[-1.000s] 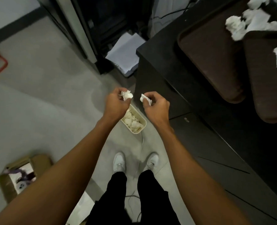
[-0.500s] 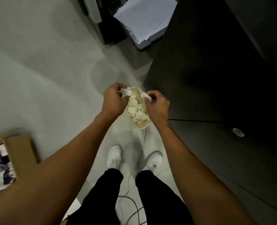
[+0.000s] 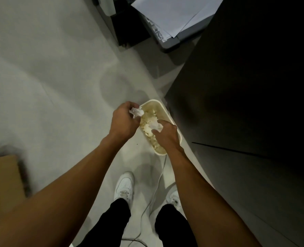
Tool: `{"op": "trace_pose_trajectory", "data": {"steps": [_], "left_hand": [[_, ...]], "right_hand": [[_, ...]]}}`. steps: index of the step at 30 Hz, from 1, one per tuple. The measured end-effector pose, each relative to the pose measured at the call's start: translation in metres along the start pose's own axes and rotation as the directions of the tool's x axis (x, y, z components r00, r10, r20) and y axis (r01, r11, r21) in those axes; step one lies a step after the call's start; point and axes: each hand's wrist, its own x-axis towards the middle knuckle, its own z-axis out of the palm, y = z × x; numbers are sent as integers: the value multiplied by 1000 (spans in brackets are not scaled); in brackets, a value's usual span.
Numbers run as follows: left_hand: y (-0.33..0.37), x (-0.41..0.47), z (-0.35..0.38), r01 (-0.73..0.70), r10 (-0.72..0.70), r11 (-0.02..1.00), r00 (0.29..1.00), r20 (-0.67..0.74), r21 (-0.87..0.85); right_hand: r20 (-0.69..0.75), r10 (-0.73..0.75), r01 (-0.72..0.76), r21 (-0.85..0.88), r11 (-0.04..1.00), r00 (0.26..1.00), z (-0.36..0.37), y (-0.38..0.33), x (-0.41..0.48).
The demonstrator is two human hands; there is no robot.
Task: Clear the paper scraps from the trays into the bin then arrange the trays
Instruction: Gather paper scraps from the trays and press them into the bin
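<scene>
A cream bin [image 3: 161,106] stands on the floor beside the dark cabinet, filled with several crumpled paper scraps. My left hand [image 3: 123,120] hovers at the bin's left rim, fingers closed on a white paper scrap [image 3: 136,112]. My right hand [image 3: 167,135] reaches over the bin's middle and pinches another white scrap [image 3: 155,126] just above the pile. The trays are out of view.
A dark cabinet [image 3: 245,104] rises on the right, close to the bin. White sheets [image 3: 176,13] lie on a grey box at the top. A cardboard box [image 3: 3,180] sits at the left edge. A white cable [image 3: 158,177] runs along the floor by my shoes.
My view has tilted down and nearer the bin; the trays left the frame. Both hands have lowered, and the right hand has moved over the bin's contents with its scrap.
</scene>
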Motion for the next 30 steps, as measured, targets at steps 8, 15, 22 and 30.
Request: {"op": "trace_pose_trajectory", "data": {"steps": [8,15,22,30], "left_hand": [[-15,-2,27,22,-26,998,998,63,58],[-14,7,58,11,-26,993,992,124,119],[-26,7,81,-92,-33,942,931,364,322],[-15,-23,37,-71,-78,921,930,360,384]], "right_hand": [[-200,11,-36,-126,991,980,-19,59,-4],[-30,14,-19,-178,984,999,-18,83,-3],[5,12,-11,-164,986,1000,-23,80,-1],[-46,22,-27,-123,992,999,-53,42,-37]]}}
